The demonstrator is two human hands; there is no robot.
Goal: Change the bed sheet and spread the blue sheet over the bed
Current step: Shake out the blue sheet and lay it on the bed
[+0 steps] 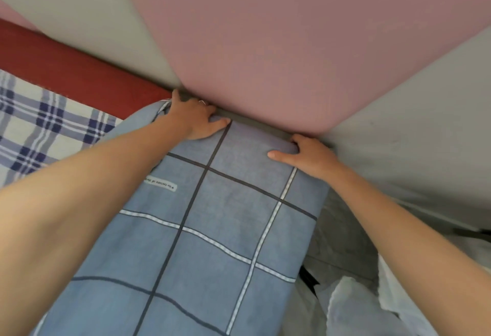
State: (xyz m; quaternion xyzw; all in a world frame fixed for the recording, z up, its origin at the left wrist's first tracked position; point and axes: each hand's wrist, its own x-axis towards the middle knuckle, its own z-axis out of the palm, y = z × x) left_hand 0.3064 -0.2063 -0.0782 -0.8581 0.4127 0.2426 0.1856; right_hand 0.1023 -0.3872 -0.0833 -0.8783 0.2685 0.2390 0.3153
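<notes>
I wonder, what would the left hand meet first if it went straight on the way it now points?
Most likely the pink wall panel: the left hand, gripping the blue sheet, points at its base, though depth there is unclear.

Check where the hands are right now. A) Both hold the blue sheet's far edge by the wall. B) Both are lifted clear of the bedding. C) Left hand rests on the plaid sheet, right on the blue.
A: the left hand and right hand both grip the far edge of the blue sheet, thumbs on top, beside the wall; neither is on the plaid sheet.
</notes>
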